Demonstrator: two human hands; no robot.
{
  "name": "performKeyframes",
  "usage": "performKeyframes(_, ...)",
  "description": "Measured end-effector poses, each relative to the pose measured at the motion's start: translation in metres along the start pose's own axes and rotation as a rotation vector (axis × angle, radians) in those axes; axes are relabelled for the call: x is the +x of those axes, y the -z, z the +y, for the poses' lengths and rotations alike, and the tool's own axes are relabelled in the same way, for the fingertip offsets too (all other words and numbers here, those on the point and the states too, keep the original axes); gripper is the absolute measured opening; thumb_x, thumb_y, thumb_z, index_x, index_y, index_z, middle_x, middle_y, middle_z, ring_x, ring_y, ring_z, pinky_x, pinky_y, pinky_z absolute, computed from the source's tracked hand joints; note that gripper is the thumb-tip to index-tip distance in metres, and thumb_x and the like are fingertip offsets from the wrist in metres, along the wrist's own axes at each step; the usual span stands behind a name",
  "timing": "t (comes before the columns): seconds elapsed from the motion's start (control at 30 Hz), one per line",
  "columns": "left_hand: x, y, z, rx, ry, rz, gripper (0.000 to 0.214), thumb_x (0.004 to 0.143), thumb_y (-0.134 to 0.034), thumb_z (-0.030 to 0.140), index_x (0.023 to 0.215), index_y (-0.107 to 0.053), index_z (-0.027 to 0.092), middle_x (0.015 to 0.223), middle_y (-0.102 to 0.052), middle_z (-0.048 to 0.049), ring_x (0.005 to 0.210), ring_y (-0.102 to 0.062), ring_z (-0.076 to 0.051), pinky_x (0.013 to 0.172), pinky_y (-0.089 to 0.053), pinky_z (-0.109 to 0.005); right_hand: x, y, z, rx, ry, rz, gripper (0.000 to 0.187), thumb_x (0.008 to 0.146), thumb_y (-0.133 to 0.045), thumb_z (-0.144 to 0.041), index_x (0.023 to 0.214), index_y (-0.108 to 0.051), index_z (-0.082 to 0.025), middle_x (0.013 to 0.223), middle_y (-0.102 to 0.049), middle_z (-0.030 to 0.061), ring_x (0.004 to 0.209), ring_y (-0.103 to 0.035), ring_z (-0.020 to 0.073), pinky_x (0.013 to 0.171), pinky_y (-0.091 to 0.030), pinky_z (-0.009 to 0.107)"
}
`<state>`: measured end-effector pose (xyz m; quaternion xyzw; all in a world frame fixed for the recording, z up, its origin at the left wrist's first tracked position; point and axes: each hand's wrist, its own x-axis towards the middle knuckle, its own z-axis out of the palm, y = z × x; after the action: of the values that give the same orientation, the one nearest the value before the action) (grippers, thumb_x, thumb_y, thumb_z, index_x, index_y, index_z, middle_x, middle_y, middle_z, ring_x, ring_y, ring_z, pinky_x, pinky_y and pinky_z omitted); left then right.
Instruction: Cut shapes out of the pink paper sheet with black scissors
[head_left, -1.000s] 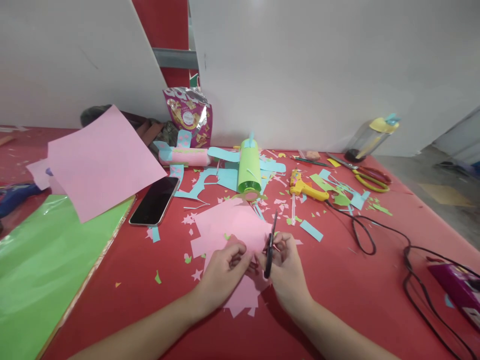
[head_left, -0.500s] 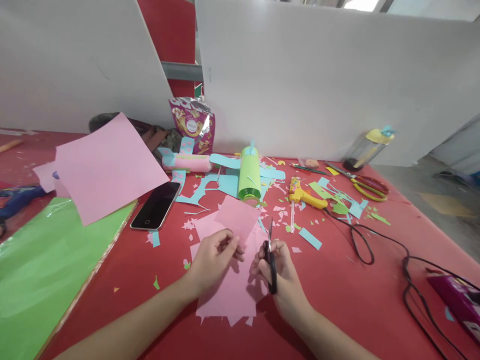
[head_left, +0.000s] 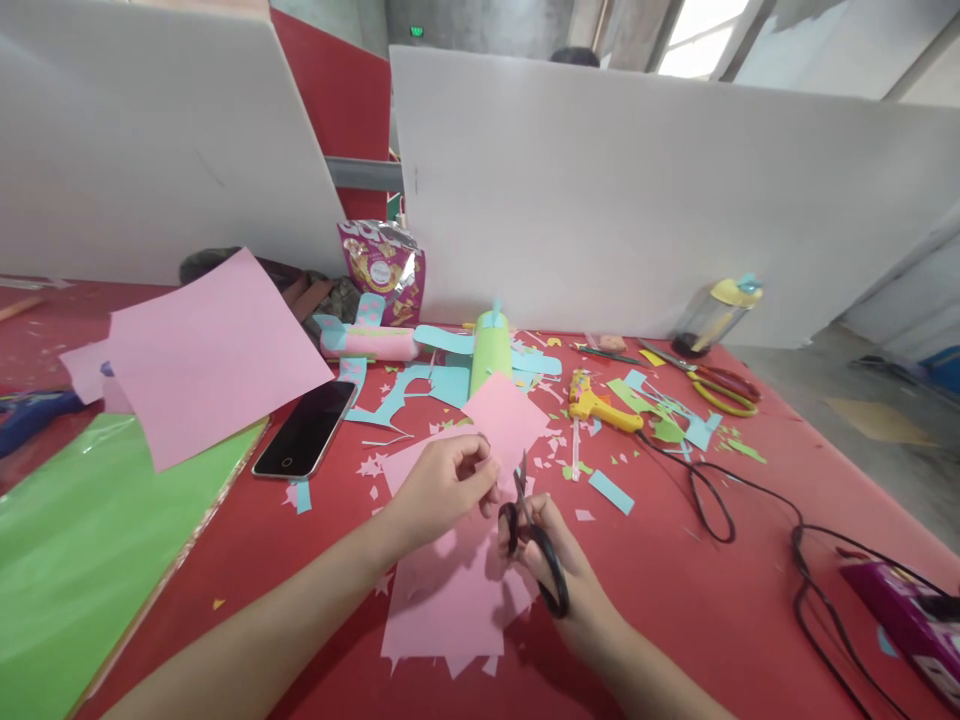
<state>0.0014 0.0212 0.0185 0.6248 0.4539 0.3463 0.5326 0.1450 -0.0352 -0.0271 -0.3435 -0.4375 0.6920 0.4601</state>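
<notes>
My left hand [head_left: 442, 490] pinches a small pink paper piece [head_left: 506, 418] and holds it up above the red table. My right hand [head_left: 559, 570] grips black scissors [head_left: 534, 540], their blades pointing up at the lower edge of that piece. Under both hands lies a larger pink sheet [head_left: 450, 590] with ragged cut edges. Pink, blue and green scraps and small cut stars are scattered around.
A phone [head_left: 306, 430] lies left of my hands beside a green sheet [head_left: 90, 540] and a big pink sheet [head_left: 202, 350]. Behind are paper-roll planes [head_left: 491, 350], a snack bag [head_left: 382, 265], a yellow glue gun [head_left: 600, 405] with black cord, red-yellow scissors [head_left: 720, 385], a bottle [head_left: 712, 315].
My left hand has lifted the small pink piece off the table and raised it. My right hand has turned the scissors up toward it. The view has tilted upward.
</notes>
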Motion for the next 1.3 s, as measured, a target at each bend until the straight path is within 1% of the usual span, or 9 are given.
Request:
performKeyframes(0.1, -0.002, -0.003, 0.001, 0.002, 0.011, 0.008, 0.02, 0.074, -0.042, 0.016, 0.055, -0.036, 0.017, 0.049, -0.05, 0.0051, 0.045, -0.052, -0.007, 0.049, -0.042, -0.02, 0.001, -0.001, -0.001, -0.014, -0.023, 0.011, 0.026, 0.072, -0.055, -0.043, 0.076, -0.038, -0.023, 0.069, -0.041, -0.0039, 0.061, -0.04, 0.0099, 0.059, -0.035, 0.024)
performKeyframes(0.27, -0.004, -0.003, -0.001, -0.017, 0.016, 0.006, 0.02, 0.074, -0.041, 0.016, 0.056, -0.036, 0.017, 0.05, -0.051, 0.0051, 0.044, -0.051, -0.007, 0.049, -0.042, -0.019, 0.0, -0.003, -0.002, -0.013, -0.028, 0.016, 0.032, 0.068, -0.057, -0.048, 0.075, -0.039, -0.022, 0.071, -0.041, -0.0036, 0.06, -0.037, 0.0097, 0.058, -0.034, 0.023)
performKeyframes(0.4, -0.005, -0.005, -0.004, -0.037, 0.031, 0.015, 0.02, 0.075, -0.041, 0.016, 0.055, -0.038, 0.017, 0.051, -0.051, 0.0046, 0.046, -0.051, -0.007, 0.05, -0.042, -0.02, 0.001, -0.006, -0.004, -0.053, -0.038, 0.026, 0.035, 0.066, -0.058, -0.051, 0.073, -0.039, -0.022, 0.069, -0.041, -0.0038, 0.059, -0.037, 0.0094, 0.058, -0.034, 0.023)
performKeyframes(0.6, -0.009, -0.014, -0.008, -0.128, 0.068, 0.087, 0.021, 0.076, -0.042, 0.02, 0.056, -0.037, 0.017, 0.048, -0.05, 0.0048, 0.045, -0.051, -0.008, 0.049, -0.042, -0.02, 0.001, -0.007, -0.001, -0.054, -0.017, 0.049, 0.033, 0.07, -0.053, -0.05, 0.073, -0.037, -0.022, 0.067, -0.04, -0.0036, 0.059, -0.037, 0.0102, 0.057, -0.035, 0.024)
performKeyframes(0.87, -0.012, -0.017, -0.007, -0.134, 0.09, 0.101, 0.022, 0.076, -0.043, 0.023, 0.056, -0.037, 0.017, 0.05, -0.05, 0.004, 0.047, -0.051, -0.008, 0.051, -0.042, -0.021, 0.001, -0.009, -0.002, -0.09, -0.02, 0.046, 0.034, 0.07, -0.052, -0.051, 0.071, -0.034, -0.023, 0.064, -0.04, -0.0039, 0.057, -0.038, 0.0102, 0.055, -0.034, 0.024)
performKeyframes(0.97, -0.011, -0.015, -0.007, -0.124, 0.078, 0.086, 0.022, 0.077, -0.043, 0.024, 0.057, -0.037, 0.017, 0.05, -0.05, 0.004, 0.047, -0.051, -0.009, 0.051, -0.042, -0.022, 0.001, -0.01, -0.003, -0.113, -0.027, 0.068, 0.037, 0.068, -0.052, -0.054, 0.07, -0.033, -0.023, 0.062, -0.039, -0.0045, 0.054, -0.036, 0.0098, 0.05, -0.032, 0.022)
performKeyframes(1.07, -0.009, -0.01, -0.007, -0.083, 0.042, 0.041, 0.022, 0.077, -0.042, 0.022, 0.057, -0.037, 0.017, 0.05, -0.051, 0.0041, 0.047, -0.051, -0.008, 0.052, -0.042, -0.021, 0.001, -0.011, -0.004, -0.137, -0.036, 0.074, 0.038, 0.067, -0.053, -0.055, 0.068, -0.034, -0.022, 0.06, -0.038, -0.0049, 0.052, -0.036, 0.009, 0.047, -0.031, 0.021)
performKeyframes(1.3, -0.007, 0.006, -0.006, 0.018, 0.025, -0.07, 0.022, 0.078, -0.041, 0.022, 0.057, -0.035, 0.017, 0.05, -0.05, 0.0044, 0.045, -0.05, -0.007, 0.051, -0.04, -0.02, 0.002, -0.011, -0.003, -0.128, -0.054, 0.061, 0.039, 0.063, -0.058, -0.054, 0.069, -0.036, -0.022, 0.058, -0.039, -0.0063, 0.051, -0.038, 0.0082, 0.053, -0.034, 0.022)
